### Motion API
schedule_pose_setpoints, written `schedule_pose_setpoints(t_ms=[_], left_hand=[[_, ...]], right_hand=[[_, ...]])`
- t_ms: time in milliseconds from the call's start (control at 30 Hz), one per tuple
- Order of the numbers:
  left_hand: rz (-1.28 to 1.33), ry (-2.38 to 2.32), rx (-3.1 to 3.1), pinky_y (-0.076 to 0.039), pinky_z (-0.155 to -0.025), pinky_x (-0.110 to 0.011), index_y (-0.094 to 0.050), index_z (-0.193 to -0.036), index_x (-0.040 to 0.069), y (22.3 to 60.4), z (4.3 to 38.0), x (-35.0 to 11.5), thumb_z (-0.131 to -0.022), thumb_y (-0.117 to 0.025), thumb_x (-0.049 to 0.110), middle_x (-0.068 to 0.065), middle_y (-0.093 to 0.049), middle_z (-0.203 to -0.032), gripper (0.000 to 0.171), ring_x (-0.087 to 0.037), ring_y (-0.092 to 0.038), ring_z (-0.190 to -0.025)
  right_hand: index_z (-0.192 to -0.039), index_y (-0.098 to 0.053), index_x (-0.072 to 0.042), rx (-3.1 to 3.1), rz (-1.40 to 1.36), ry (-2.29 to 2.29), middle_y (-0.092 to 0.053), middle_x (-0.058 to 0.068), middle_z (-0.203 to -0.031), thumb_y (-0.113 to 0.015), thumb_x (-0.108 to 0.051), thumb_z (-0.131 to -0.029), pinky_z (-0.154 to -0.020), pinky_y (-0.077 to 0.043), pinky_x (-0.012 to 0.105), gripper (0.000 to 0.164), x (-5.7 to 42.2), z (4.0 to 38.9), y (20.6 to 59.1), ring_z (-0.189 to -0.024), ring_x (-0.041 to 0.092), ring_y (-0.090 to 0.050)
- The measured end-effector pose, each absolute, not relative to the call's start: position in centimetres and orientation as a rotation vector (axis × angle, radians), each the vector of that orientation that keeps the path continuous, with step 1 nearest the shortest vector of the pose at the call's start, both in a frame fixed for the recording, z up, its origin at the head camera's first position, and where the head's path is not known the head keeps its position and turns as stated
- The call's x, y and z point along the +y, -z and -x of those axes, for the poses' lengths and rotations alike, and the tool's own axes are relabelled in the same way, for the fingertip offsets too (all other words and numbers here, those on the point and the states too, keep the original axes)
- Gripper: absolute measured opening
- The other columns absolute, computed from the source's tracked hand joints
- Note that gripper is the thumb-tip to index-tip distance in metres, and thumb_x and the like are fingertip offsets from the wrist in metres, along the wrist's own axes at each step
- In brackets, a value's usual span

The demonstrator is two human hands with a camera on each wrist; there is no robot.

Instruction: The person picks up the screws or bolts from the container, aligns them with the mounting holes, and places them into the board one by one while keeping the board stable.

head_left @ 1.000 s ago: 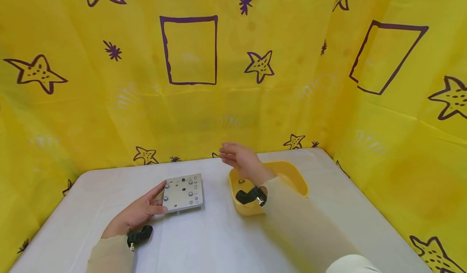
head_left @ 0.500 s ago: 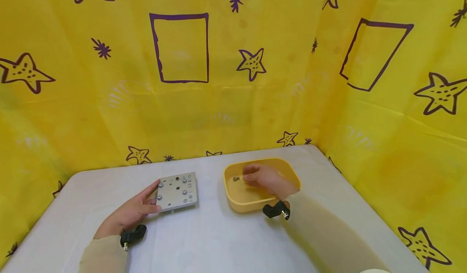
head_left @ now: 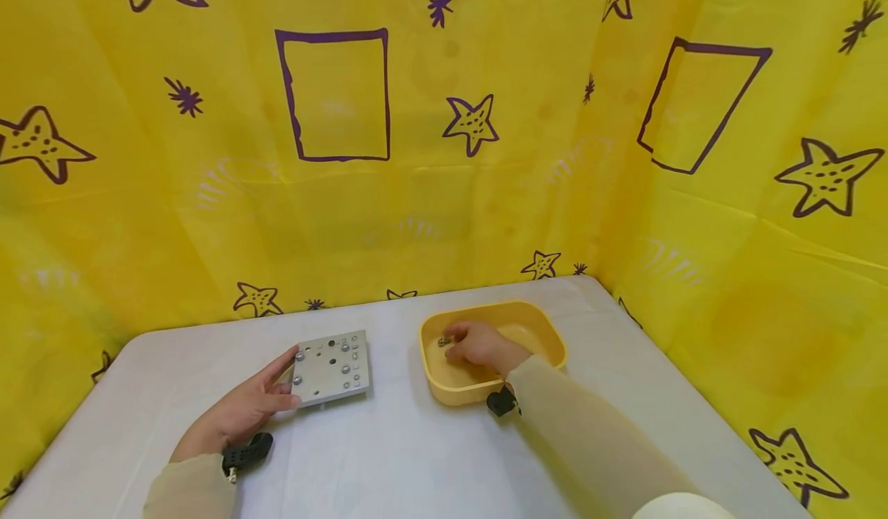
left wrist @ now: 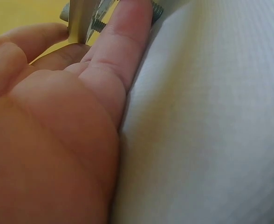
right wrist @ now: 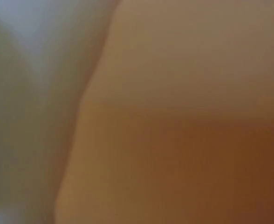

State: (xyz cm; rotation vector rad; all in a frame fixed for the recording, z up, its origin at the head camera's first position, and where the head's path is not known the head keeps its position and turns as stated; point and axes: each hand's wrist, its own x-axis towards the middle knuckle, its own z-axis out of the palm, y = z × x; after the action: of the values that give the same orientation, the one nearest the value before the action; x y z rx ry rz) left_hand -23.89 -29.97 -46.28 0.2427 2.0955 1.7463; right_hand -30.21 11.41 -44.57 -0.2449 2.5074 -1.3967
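Observation:
My left hand (head_left: 250,407) grips the left edge of a light metal plate (head_left: 322,384) bearing bolts and holes, on the left of the table. From the left wrist view, threaded bolt ends (left wrist: 98,25) stick out of the plate's underside and a finger (left wrist: 120,51) lies beneath it. My right hand (head_left: 482,345) is inside a yellow plastic bin (head_left: 472,394). Its thumb and index finger are spread around a small bolt (head_left: 443,342) on the bin's floor, fingertips right at it. The right wrist view is blurred and filled by skin.
The bin stands to the right of the plate on a white-covered table (head_left: 388,457). Yellow curtains (head_left: 333,234) with purple drawings enclose the table's back and sides.
My right hand swung from above the bin down into it, then left to the small bolt. The left hand keeps its hold on the plate. The head view shifted slightly.

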Motion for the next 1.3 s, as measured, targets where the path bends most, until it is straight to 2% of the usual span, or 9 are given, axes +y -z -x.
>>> schedule_pose_setpoints(t_ms=[167, 433, 767, 967, 1300], left_hand=[[-0.253, -1.765, 2.077, -0.042, -0.097, -0.019, 0.001, -0.161, 0.016, 46.2, 23.9, -29.9, -0.088, -0.074, 0.005, -0.019, 0.007, -0.164, 0.106, -0.037, -0.033, -0.140], [-0.272, -1.789, 2.040, -0.042, -0.094, -0.017, 0.002, -0.161, 0.015, 46.3, 23.7, -29.9, -0.089, -0.071, 0.001, -0.022, 0.006, -0.163, 0.103, -0.028, -0.043, -0.134], [-0.246, -1.786, 2.048, -0.044, -0.095, -0.020, 0.001, -0.161, 0.017, 46.6, 23.9, -30.2, -0.088, -0.074, 0.004, -0.018, 0.007, -0.164, 0.105, -0.023, -0.045, -0.132], [-0.254, -1.781, 2.054, -0.043, -0.095, -0.018, 0.002, -0.161, 0.016, 46.6, 23.9, -30.3, -0.088, -0.074, 0.004, -0.018, 0.007, -0.164, 0.106, -0.024, -0.043, -0.134], [-0.234, -1.777, 2.074, -0.043, -0.098, -0.022, -0.002, -0.162, 0.018, 46.6, 23.9, -30.2, -0.087, -0.076, 0.006, -0.018, 0.006, -0.165, 0.106, -0.035, -0.036, -0.139]], right_hand=[[-0.118, -0.071, -0.004, 2.581, 0.306, 1.322, -0.063, 0.010, -0.114, -0.077, -0.004, -0.083, -0.097, -0.044, 0.040, 0.036, 11.2, 30.4, 44.8, -0.103, 0.024, -0.054], [-0.103, -0.075, -0.005, 2.604, 0.329, 1.254, -0.069, 0.000, -0.096, -0.077, -0.003, -0.084, -0.081, -0.049, 0.030, 0.019, 11.2, 30.3, 45.1, -0.087, 0.016, -0.058], [-0.092, -0.077, -0.008, 2.693, 0.497, 1.053, -0.069, -0.006, -0.083, -0.080, -0.006, -0.083, -0.075, -0.046, 0.027, 0.010, 10.9, 30.4, 45.1, -0.080, 0.013, -0.054], [-0.092, -0.077, -0.009, 2.662, 0.478, 1.088, -0.068, -0.005, -0.083, -0.078, -0.007, -0.084, -0.074, -0.046, 0.027, 0.008, 10.9, 30.4, 45.0, -0.079, 0.014, -0.055], [-0.099, -0.072, -0.007, 2.562, 0.320, 1.337, -0.066, 0.001, -0.088, -0.071, -0.013, -0.090, -0.073, -0.050, 0.032, 0.011, 11.6, 29.1, 43.2, -0.081, 0.020, -0.059]])
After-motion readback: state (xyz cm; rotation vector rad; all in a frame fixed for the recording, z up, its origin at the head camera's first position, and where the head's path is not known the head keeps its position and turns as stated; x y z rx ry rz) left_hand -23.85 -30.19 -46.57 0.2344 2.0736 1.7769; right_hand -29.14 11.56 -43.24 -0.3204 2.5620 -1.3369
